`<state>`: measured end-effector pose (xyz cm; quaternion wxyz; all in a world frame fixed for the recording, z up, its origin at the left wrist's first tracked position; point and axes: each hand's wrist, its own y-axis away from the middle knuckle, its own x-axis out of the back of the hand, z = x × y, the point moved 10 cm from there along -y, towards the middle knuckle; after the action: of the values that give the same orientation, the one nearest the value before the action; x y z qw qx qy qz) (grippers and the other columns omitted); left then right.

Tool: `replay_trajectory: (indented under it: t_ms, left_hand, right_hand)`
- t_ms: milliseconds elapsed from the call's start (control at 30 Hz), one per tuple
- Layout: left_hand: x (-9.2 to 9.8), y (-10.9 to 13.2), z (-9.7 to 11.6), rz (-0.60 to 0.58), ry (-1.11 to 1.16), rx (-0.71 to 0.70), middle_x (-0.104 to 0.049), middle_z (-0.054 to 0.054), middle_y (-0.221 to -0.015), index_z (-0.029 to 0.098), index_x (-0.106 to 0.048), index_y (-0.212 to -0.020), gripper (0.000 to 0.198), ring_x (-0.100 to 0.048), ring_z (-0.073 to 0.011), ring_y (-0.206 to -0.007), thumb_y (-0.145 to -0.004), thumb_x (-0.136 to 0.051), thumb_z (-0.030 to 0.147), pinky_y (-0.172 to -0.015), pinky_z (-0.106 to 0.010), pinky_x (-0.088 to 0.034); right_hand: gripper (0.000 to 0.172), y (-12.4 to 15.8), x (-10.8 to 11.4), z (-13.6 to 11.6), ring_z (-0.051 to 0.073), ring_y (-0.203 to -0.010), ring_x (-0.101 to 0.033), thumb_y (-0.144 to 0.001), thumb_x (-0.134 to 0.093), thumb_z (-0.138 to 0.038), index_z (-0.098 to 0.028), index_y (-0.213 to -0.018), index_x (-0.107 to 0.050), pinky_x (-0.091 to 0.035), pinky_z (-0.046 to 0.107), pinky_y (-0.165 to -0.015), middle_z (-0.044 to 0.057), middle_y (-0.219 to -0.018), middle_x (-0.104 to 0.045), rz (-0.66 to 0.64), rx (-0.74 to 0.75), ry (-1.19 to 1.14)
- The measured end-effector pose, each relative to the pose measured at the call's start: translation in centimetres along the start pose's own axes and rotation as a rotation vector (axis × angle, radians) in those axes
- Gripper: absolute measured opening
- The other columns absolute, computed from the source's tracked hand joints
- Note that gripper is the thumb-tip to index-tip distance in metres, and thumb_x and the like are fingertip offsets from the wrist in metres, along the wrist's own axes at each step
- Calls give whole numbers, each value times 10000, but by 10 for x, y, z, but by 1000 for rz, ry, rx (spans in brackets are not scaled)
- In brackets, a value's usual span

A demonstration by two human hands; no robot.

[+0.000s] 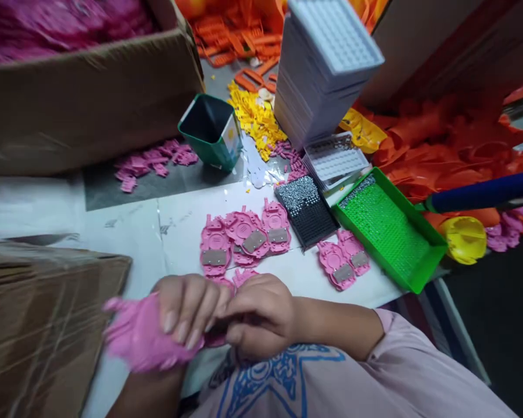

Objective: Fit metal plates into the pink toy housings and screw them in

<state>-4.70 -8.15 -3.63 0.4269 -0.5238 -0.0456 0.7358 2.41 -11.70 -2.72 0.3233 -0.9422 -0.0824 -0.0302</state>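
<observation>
Under fingers (196,310) — pink part (143,335) lengthwise leftward

- This place is serving as an assembly workshop.
- A cardboard box (91,110) is holding many pink parts (70,26).
- Stacked white trays (298,81) are standing beside loose yellow parts (255,119).
- A green tray (429,264) is holding small metal pieces (359,190).
</observation>
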Motion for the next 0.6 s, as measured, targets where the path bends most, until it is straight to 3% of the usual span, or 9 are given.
replay_trajectory:
  t_ms: [33, 133, 233, 300, 367, 400, 467, 533, 600]
  left_hand:
    - [-9, -2, 0, -153, 14, 20, -569, 84, -481, 215, -504, -668, 224, -613, -90, -435, -886, -541, 251, -556, -203, -507]
    - [-6, -11, -5, -156, 46, 59, -522, 122, -417, 230, -467, -654, 259, -596, -83, -396, -906, -514, 262, -544, -194, -505]
    - [-22, -9, -10, -220, 248, -27, -548, 147, -455, 250, -473, -735, 187, -612, -62, -427, -922, -463, 238, -509, -159, -484]
    - [-4, -3, -10, 27, 249, -182, -583, 162, -492, 284, -518, -834, 94, -564, -34, -375, -919, -484, 264, -442, -123, -442]
    - [12, 10, -5, 291, 77, -302, -576, 163, -474, 334, -574, -933, 50, -448, -20, -280, -906, -532, 328, -360, -129, -373]
    - [14, 14, -3, 365, 3, -305, -564, 160, -463, 352, -591, -969, 84, -397, -16, -258, -897, -554, 331, -340, -134, -348]
    - [11, 16, -2, 470, -103, -231, -546, 139, -482, 354, -609, -1022, 181, -373, -14, -284, -844, -629, 329, -355, -140, -350]
    - [2, 13, -2, 575, -220, -124, -563, 96, -586, 320, -595, -1099, 391, -450, -39, -402, -733, -729, 346, -437, -174, -413]
    - [-10, 9, -4, 686, -383, -51, -576, 50, -714, 302, -535, -1204, 546, -508, -76, -524, -699, -741, 314, -525, -224, -455]
  right_hand:
    - [250, 0, 1, 2, 45, -550, -573, -906, -433, -377, -174, -1042, -489, -458, 144, -568, -10, -658, -633, 3, 6, 9]
    - [281, 0, 3, 13, 43, -532, -565, -916, -419, -394, -159, -1047, -499, -451, 146, -556, -16, -626, -622, -3, -26, 15]
    - [280, 0, 3, 18, 40, -555, -572, -913, -447, -376, -153, -1068, -515, -453, 137, -568, -25, -628, -615, -25, -61, 26]
    - [282, 0, 3, 10, 38, -587, -583, -918, -440, -366, -145, -1081, -508, -459, 135, -594, -23, -651, -618, -16, -28, 45]
    - [271, 2, 1, -5, 42, -637, -600, -920, -432, -353, -143, -1075, -504, -467, 141, -626, -12, -688, -633, -10, 39, 80]
    - [261, 4, -1, -13, 48, -657, -606, -920, -426, -346, -145, -1063, -510, -470, 150, -638, -6, -699, -639, -14, 78, 105]
    - [251, 8, -12, -30, 63, -689, -615, -916, -412, -335, -154, -1043, -532, -476, 178, -662, 1, -714, -649, -71, 177, 163]
    - [243, 13, -27, -48, 75, -704, -614, -908, -418, -322, -170, -1036, -558, -474, 211, -671, -3, -714, -646, -155, 307, 230]
    - [200, 19, -32, -69, 76, -628, -585, -884, -475, -304, -199, -1016, -582, -441, 231, -590, -37, -635, -593, -167, 469, 285]
